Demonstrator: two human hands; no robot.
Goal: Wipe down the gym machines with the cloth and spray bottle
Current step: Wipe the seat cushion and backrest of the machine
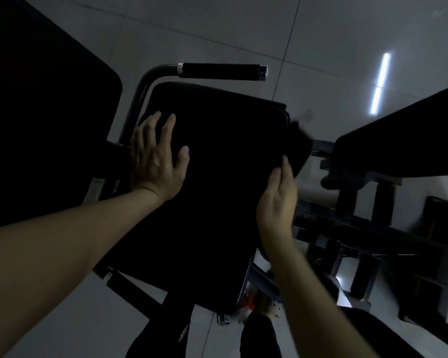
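Observation:
A black padded seat (217, 164) of a gym machine fills the middle of the view. My left hand (155, 156) lies flat on the pad's left edge with its fingers spread. My right hand (277, 200) is at the pad's right edge and grips a dark cloth (299, 146) that hangs against the pad's right corner. No spray bottle can be made out clearly; something red and white (248, 303) lies low on the floor under the pad, too blurred to name.
A black foam handle (220, 71) with chrome ends juts out above the pad. A large black pad (36, 112) stands at the left. Another padded arm (404, 140) and dark frame parts crowd the right. Pale floor tiles (269, 29) lie beyond.

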